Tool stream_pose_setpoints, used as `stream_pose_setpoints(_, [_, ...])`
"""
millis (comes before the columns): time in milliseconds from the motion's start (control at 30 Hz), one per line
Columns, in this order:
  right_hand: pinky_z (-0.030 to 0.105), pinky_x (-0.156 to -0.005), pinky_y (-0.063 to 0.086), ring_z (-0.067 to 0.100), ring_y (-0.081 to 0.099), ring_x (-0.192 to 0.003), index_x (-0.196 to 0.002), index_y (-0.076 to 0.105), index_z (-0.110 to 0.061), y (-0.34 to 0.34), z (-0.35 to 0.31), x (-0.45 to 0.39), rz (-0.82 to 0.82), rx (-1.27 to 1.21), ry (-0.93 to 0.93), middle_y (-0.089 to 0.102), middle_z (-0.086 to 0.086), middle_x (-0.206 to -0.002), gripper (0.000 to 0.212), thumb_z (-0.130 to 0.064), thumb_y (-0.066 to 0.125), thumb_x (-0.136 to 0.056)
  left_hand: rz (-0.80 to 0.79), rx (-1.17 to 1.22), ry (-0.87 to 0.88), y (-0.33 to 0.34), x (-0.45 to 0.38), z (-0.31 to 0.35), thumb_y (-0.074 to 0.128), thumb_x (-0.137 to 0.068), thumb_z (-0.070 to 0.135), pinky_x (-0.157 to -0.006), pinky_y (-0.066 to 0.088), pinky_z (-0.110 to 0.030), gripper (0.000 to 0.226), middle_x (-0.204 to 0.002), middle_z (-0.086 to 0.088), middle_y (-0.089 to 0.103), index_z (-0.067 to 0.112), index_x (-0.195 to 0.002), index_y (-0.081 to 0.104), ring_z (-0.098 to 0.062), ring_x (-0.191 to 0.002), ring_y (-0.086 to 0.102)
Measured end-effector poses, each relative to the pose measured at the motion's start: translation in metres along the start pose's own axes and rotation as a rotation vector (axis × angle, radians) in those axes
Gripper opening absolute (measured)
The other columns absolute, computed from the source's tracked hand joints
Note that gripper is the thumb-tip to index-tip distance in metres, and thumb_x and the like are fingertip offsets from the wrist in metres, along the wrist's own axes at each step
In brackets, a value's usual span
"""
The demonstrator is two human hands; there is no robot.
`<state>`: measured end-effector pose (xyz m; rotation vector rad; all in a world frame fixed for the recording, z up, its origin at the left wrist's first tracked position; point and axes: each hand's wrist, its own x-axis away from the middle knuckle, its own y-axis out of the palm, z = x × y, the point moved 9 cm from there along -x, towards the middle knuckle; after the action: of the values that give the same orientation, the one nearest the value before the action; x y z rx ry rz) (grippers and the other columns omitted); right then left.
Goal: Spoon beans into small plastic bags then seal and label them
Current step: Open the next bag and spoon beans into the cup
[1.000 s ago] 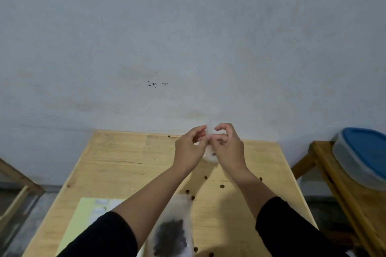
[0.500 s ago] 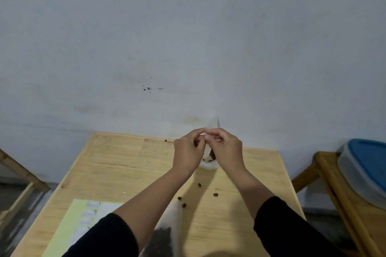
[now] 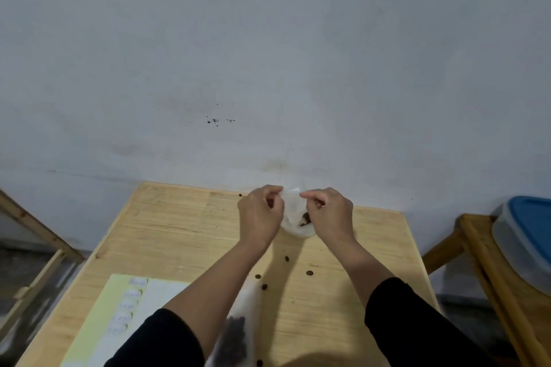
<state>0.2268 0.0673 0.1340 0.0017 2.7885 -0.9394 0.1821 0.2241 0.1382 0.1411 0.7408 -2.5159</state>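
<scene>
Risk: the bag [image 3: 293, 211] is hanging above the far part of the table [image 3: 167, 226] with its mouth pinched between the two hands and its seal apparently not yet closed; if either pinch is slipping, or the thin film is being pulled unevenly, the few dark beans [image 3: 304, 220] sitting in its bottom are likely to be spilling out to join the loose beans [image 3: 286, 258] already lying on the wood nearer the person. The left hand [image 3: 260, 213] is gripping the left edge of the mouth between thumb and fingertips; the right hand [image 3: 329, 213] is gripping the right edge likewise. The hands are slightly apart, the film stretching between them, knuckles facing the camera, both forearms reaching away from the body in dark sleeves. A larger bag of beans [image 3: 235, 337] is lying near, partly under the left forearm, with a label sheet [image 3: 119, 307] just left of it, untouched
</scene>
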Motion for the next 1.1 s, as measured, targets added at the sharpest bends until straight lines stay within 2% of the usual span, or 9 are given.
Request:
stream_pose_setpoints(167, [0.009, -0.063, 0.035, 0.004, 0.046, -0.065, -0.108, 0.070, -0.022, 0.014, -0.008, 0.001, -0.130, -0.006, -0.008, 0.051, -0.001, -0.077, 0.032, -0.004, 0.053, -0.089, -0.067, 0.007, 0.055, -0.006, -0.004, -0.005, 0.060, -0.087, 0.013, -0.075, 0.049, -0.014, 0.020, -0.081, 0.006, 0.070, 0.017, -0.104, 0.071, 0.003, -0.068, 0.061])
stream_pose_setpoints(233, [0.007, -0.063, 0.037, 0.005, 0.047, -0.066, -0.111, 0.069, -0.024, 0.017, -0.010, 0.002, -0.163, -0.029, -0.002, 0.050, -0.003, -0.076, 0.032, -0.006, 0.053, -0.090, -0.180, 0.107, 0.101, -0.002, 0.000, -0.005, 0.067, -0.085, 0.019, -0.078, 0.050, -0.013, 0.026, -0.092, 0.008, 0.069, 0.021, -0.110, 0.067, 0.005, -0.083, 0.062])
stream_pose_setpoints(300, [0.003, -0.064, 0.037, 0.004, 0.049, -0.068, -0.111, 0.069, -0.024, 0.016, -0.008, 0.003, -0.175, -0.073, 0.018, 0.053, -0.004, -0.078, 0.031, -0.007, 0.054, -0.090, -0.336, 0.182, 0.136, 0.003, 0.003, -0.011, 0.078, -0.074, 0.029, -0.089, 0.045, -0.011, 0.055, -0.114, 0.011, 0.062, 0.026, -0.125, 0.057, 0.004, -0.106, 0.057])
stream_pose_setpoints(400, [0.009, -0.070, 0.041, 0.010, 0.056, -0.075, -0.111, 0.069, -0.025, 0.019, -0.008, 0.010, -0.217, -0.144, 0.041, 0.059, 0.002, -0.085, 0.031, -0.007, 0.055, -0.089, -0.547, 0.023, 0.228, 0.015, 0.010, -0.021, 0.086, -0.051, 0.049, -0.106, 0.022, -0.009, 0.116, -0.146, 0.018, 0.028, 0.032, -0.146, 0.022, 0.006, -0.133, 0.026])
stream_pose_setpoints(500, [0.010, -0.071, 0.047, 0.020, 0.062, -0.082, -0.110, 0.069, -0.024, 0.029, -0.012, 0.016, -0.294, -0.239, 0.072, 0.063, 0.006, -0.092, 0.031, -0.006, 0.057, -0.088, -0.599, -0.066, 0.340, 0.026, 0.015, -0.024, 0.088, -0.049, 0.049, -0.106, 0.006, -0.002, 0.136, -0.150, 0.021, 0.003, 0.030, -0.147, -0.005, 0.009, -0.138, 0.004])
stream_pose_setpoints(600, [0.018, -0.081, 0.049, 0.018, 0.062, -0.083, -0.109, 0.069, -0.026, 0.040, -0.015, 0.020, -0.388, -0.250, 0.059, 0.065, 0.008, -0.100, 0.029, -0.007, 0.059, -0.088, -0.601, -0.064, 0.378, 0.033, 0.016, -0.028, 0.087, -0.055, 0.038, -0.104, 0.010, -0.002, 0.132, -0.147, 0.021, 0.012, 0.029, -0.146, -0.007, 0.009, -0.135, 0.012])
stream_pose_setpoints(800, [-0.006, -0.075, 0.028, 0.013, 0.051, -0.077, -0.108, 0.070, -0.017, 0.041, -0.015, 0.019, -0.408, 0.025, -0.089, 0.055, 0.005, -0.086, 0.029, -0.003, 0.054, -0.090, -0.465, 0.000, 0.297, 0.029, 0.014, -0.043, 0.079, -0.059, 0.036, -0.094, 0.028, -0.003, 0.083, -0.126, 0.011, 0.045, 0.020, -0.130, 0.041, 0.004, -0.113, 0.043])
stream_pose_setpoints(967, [0.012, -0.071, 0.042, 0.014, 0.055, -0.078, -0.100, 0.074, -0.016, 0.049, -0.010, 0.012, -0.378, 0.073, -0.199, 0.056, -0.001, -0.085, 0.024, -0.006, 0.054, -0.092, -0.385, 0.027, 0.186, 0.029, 0.010, -0.063, 0.077, -0.059, 0.035, -0.086, 0.038, -0.008, 0.060, -0.110, 0.014, 0.054, 0.030, -0.111, 0.046, 0.000, -0.102, 0.053])
stream_pose_setpoints(1100, [0.011, -0.074, 0.048, 0.012, 0.064, -0.082, -0.101, 0.072, -0.009, 0.022, 0.051, 0.005, -0.070, -0.112, 0.067, 0.068, 0.000, -0.095, 0.019, -0.005, 0.059, -0.088, -0.320, -0.012, 0.128, 0.026, 0.004, -0.079, 0.083, -0.059, 0.030, -0.090, 0.031, -0.001, 0.067, -0.112, 0.015, 0.049, 0.025, -0.115, 0.046, 0.013, -0.106, 0.045])
